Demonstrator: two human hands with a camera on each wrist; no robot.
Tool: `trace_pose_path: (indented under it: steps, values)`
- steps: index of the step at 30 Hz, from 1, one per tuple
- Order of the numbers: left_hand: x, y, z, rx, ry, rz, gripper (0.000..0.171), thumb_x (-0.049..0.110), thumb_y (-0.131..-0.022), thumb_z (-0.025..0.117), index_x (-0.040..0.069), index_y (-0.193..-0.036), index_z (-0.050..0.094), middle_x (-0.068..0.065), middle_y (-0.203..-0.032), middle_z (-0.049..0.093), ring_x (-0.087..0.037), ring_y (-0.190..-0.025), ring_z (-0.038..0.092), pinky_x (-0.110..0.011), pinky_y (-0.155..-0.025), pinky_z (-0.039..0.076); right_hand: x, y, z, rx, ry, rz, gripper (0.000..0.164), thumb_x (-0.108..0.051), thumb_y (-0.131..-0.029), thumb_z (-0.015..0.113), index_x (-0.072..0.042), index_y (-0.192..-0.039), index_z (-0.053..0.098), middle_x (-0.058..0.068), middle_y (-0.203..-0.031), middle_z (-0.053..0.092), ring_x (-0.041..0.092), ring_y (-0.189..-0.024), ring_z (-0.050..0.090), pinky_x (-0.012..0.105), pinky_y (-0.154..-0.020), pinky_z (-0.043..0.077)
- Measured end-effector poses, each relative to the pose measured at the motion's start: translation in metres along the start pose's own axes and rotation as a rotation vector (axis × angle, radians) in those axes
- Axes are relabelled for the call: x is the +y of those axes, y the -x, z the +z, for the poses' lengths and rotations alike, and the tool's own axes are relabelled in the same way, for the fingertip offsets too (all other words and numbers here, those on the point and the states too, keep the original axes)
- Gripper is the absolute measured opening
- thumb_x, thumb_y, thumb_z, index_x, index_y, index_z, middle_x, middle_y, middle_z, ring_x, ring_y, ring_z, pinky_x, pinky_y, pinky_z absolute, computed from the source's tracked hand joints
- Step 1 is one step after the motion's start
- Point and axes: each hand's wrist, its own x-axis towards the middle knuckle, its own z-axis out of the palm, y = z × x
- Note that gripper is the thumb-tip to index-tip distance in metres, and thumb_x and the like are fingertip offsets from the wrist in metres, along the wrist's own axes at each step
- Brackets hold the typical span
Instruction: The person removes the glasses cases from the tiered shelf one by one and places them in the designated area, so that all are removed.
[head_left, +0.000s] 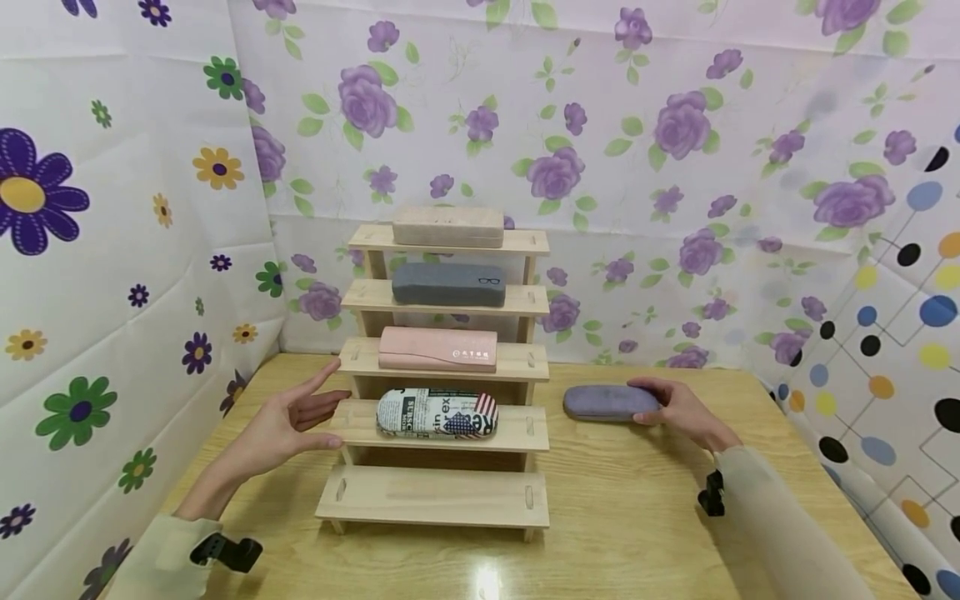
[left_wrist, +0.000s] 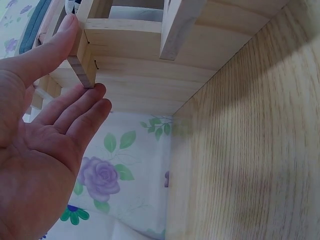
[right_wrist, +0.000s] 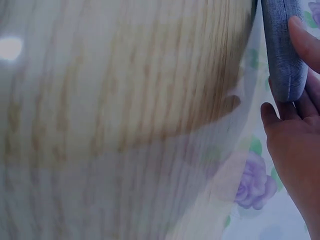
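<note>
My right hand (head_left: 678, 410) grips one end of a purple-grey glasses case (head_left: 607, 402), right of a stepped wooden rack (head_left: 435, 496). In the right wrist view the thumb lies on one side of that case and fingers on the other. My left hand (head_left: 281, 429) is at the rack's left side, its fingers fairly straight. The left wrist view shows its thumb and fingertips at the end of a shelf board (left_wrist: 82, 65). A newspaper-print glasses case (head_left: 437, 414), a pink one (head_left: 437, 349), a blue-grey one (head_left: 448, 285) and a beige one (head_left: 448, 227) lie on separate steps.
The rack stands on a wood-grain table (head_left: 622, 517). Behind it hangs a purple rose-print cloth (head_left: 465, 75). A flower-print cloth (head_left: 135, 350) borders the left side, and a dotted cloth (head_left: 900, 333) the right.
</note>
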Motion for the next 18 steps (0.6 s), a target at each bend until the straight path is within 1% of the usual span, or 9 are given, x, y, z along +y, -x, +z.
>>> trace_pose_path:
  steps: [3, 4, 6, 8, 10, 15, 18]
  values:
    - [0.0006, 0.0000, 0.0002, -0.003, 0.001, 0.005, 0.108, 0.000, -0.086, 0.087, 0.020, -0.170, 0.022, -0.030, -0.151, 0.050, -0.032, -0.138, 0.052, -0.037, -0.107, 0.051, -0.0011, -0.0011, -0.0007, -0.013, 0.021, 0.012, 0.073, -0.011, -0.093, 0.083, 0.001, -0.156, 0.048, 0.025, -0.158, 0.045, 0.044, -0.143, 0.042, 0.043, -0.114, 0.046]
    - [0.0008, 0.0000, 0.0002, -0.003, 0.000, 0.007, 0.108, 0.000, -0.086, 0.086, 0.020, -0.170, 0.022, -0.030, -0.151, 0.050, -0.032, -0.138, 0.052, -0.037, -0.107, 0.051, -0.0012, -0.0015, -0.0010, -0.018, 0.025, 0.014, 0.073, -0.010, -0.093, 0.083, 0.001, -0.156, 0.048, 0.025, -0.159, 0.044, 0.045, -0.144, 0.042, 0.049, -0.115, 0.044]
    - [0.0013, -0.0003, 0.0004, -0.004, 0.003, 0.010, 0.108, -0.001, -0.086, 0.086, 0.019, -0.170, 0.022, -0.030, -0.151, 0.050, -0.032, -0.138, 0.052, -0.037, -0.107, 0.051, -0.0012, -0.0023, -0.0013, -0.024, 0.031, 0.019, 0.073, -0.010, -0.093, 0.082, 0.002, -0.156, 0.047, 0.026, -0.159, 0.043, 0.045, -0.144, 0.041, 0.056, -0.116, 0.041]
    - [0.0019, -0.0005, 0.0006, -0.007, 0.008, 0.013, 0.108, -0.001, -0.086, 0.086, 0.018, -0.170, 0.021, -0.031, -0.151, 0.049, -0.032, -0.138, 0.052, -0.038, -0.107, 0.051, -0.0010, -0.0031, -0.0011, -0.025, 0.037, 0.022, 0.073, -0.008, -0.093, 0.082, 0.002, -0.156, 0.047, 0.026, -0.159, 0.043, 0.045, -0.144, 0.041, 0.059, -0.116, 0.040]
    - [0.0024, -0.0006, 0.0008, -0.010, 0.013, 0.013, 0.108, -0.002, -0.086, 0.086, 0.017, -0.170, 0.021, -0.032, -0.152, 0.049, -0.032, -0.139, 0.051, -0.037, -0.107, 0.051, -0.0006, -0.0033, -0.0008, -0.028, 0.044, 0.023, 0.073, -0.007, -0.093, 0.081, 0.002, -0.157, 0.046, 0.027, -0.159, 0.043, 0.046, -0.144, 0.040, 0.059, -0.115, 0.041]
    - [0.0021, -0.0003, 0.0007, -0.006, 0.001, 0.003, 0.108, 0.000, -0.087, 0.086, 0.019, -0.171, 0.021, -0.031, -0.151, 0.050, -0.032, -0.138, 0.051, -0.032, -0.106, 0.051, -0.0009, -0.0030, 0.0002, -0.030, 0.063, 0.018, 0.074, -0.006, -0.094, 0.081, 0.003, -0.157, 0.045, 0.027, -0.160, 0.042, 0.048, -0.145, 0.039, 0.060, -0.114, 0.042]
    - [0.0011, -0.0002, 0.0004, -0.003, -0.002, 0.002, 0.108, 0.000, -0.087, 0.086, 0.020, -0.171, 0.021, -0.031, -0.151, 0.050, -0.031, -0.138, 0.052, -0.034, -0.106, 0.052, -0.0014, -0.0031, 0.0001, -0.030, 0.070, 0.012, 0.075, -0.007, -0.094, 0.081, 0.003, -0.158, 0.044, 0.028, -0.160, 0.041, 0.050, -0.144, 0.039, 0.062, -0.114, 0.042]
